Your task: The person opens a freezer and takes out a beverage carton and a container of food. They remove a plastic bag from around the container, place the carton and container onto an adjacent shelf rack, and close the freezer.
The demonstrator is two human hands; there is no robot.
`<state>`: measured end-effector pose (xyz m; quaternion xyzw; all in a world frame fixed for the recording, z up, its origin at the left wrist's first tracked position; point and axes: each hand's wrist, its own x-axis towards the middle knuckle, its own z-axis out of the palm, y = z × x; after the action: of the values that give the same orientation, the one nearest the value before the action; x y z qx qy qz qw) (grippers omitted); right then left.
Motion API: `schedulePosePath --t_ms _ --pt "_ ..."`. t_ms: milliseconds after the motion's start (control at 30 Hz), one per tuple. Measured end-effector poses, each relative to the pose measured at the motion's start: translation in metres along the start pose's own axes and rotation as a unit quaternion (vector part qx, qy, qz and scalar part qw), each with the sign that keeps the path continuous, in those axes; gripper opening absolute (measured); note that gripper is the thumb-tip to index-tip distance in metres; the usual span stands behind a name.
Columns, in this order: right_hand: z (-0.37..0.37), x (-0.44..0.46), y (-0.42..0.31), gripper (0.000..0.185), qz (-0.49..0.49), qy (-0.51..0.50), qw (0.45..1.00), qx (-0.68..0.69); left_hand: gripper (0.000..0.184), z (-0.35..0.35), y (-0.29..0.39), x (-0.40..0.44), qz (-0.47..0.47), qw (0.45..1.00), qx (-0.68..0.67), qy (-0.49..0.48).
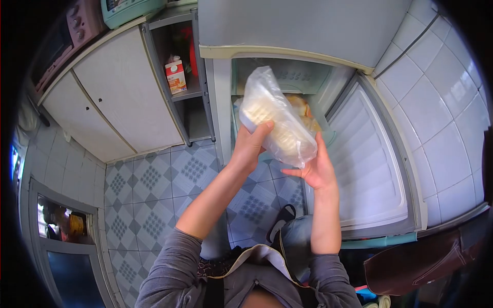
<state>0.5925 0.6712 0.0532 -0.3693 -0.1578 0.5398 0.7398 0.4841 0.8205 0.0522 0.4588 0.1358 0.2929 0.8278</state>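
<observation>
A clear plastic bag of pale, ridged food (277, 126) is held up in front of the open freezer compartment; I cannot make out exactly what the food is. My left hand (251, 143) grips the bag's left side, thumb on top and the other fingers hidden beneath. At the lower right end, my right hand (319, 167) holds the bag's edge, with some fingers behind the plastic. Behind the bag, a pulled-out freezer drawer (328, 134) contains another package (302, 108) with orange and yellow colouring.
The freezer door (367, 169) stands wide open on the right, near the tiled wall (436, 97). To the left are a grey shelf rack (187, 95) with a red-and-white carton (175, 77) and white cabinets (113, 97). A brown bag (421, 262) lies lower right.
</observation>
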Motion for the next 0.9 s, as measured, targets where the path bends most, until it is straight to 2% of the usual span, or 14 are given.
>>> schedulePosePath --t_ms 133,233,400,500,533,567,600,633,700,733,800,833,867,900 --pt "0.021 0.001 -0.001 0.062 -0.099 0.065 0.989 -0.085 0.059 0.0 -0.003 0.003 -0.011 0.996 -0.086 0.006" --pt "0.024 0.007 0.006 0.055 -0.132 0.126 0.934 -0.308 0.06 -0.007 -0.008 0.005 0.008 0.992 -0.124 0.011" --pt "-0.017 0.031 0.019 0.042 -0.1 0.103 0.898 -0.417 0.066 -0.037 -0.002 0.004 0.024 0.98 -0.197 0.03" --pt "-0.043 0.04 0.028 0.039 0.013 0.216 0.698 -0.683 0.075 -0.059 0.02 -0.003 0.081 0.967 -0.24 0.02" --pt "-0.048 0.042 0.03 0.039 0.014 0.216 0.699 -0.681 0.073 -0.073 0.021 -0.003 0.126 0.955 -0.266 -0.021" --pt "-0.053 0.041 0.035 0.037 -0.003 0.235 0.659 -0.715 0.071 -0.088 0.021 -0.004 0.17 0.94 -0.29 -0.059" --pt "-0.059 0.04 0.041 0.034 -0.019 0.252 0.617 -0.745 0.071 -0.099 0.021 -0.005 0.165 0.942 -0.287 -0.055" --pt "-0.063 0.04 0.045 0.032 -0.033 0.267 0.572 -0.775 0.068 -0.109 0.02 -0.006 0.199 0.96 -0.197 0.006" --pt "-0.063 0.045 0.04 0.029 -0.061 0.272 0.609 -0.743 0.062 -0.12 0.019 -0.007 0.26 0.958 -0.007 0.126" --pt "-0.06 0.048 0.033 0.026 -0.094 0.279 0.641 -0.709 0.062 -0.119 0.02 -0.009 0.257 0.958 -0.004 0.13" --pt "-0.055 0.062 0.021 0.023 -0.122 0.284 0.672 -0.673 0.057 -0.093 0.042 -0.019 0.177 0.936 -0.234 0.196" --pt "-0.052 0.076 0.012 0.025 -0.196 0.276 0.654 -0.676 0.054 -0.087 0.045 -0.02 0.133 0.901 -0.345 0.224" --pt "-0.05 0.091 0.004 0.028 -0.269 0.266 0.632 -0.676 0.054 -0.1 0.036 -0.019 0.131 0.901 -0.345 0.227" --pt "-0.047 0.107 -0.004 0.031 -0.181 0.242 0.602 -0.739 0.054 -0.126 0.021 -0.018 0.143 0.914 -0.355 0.135"
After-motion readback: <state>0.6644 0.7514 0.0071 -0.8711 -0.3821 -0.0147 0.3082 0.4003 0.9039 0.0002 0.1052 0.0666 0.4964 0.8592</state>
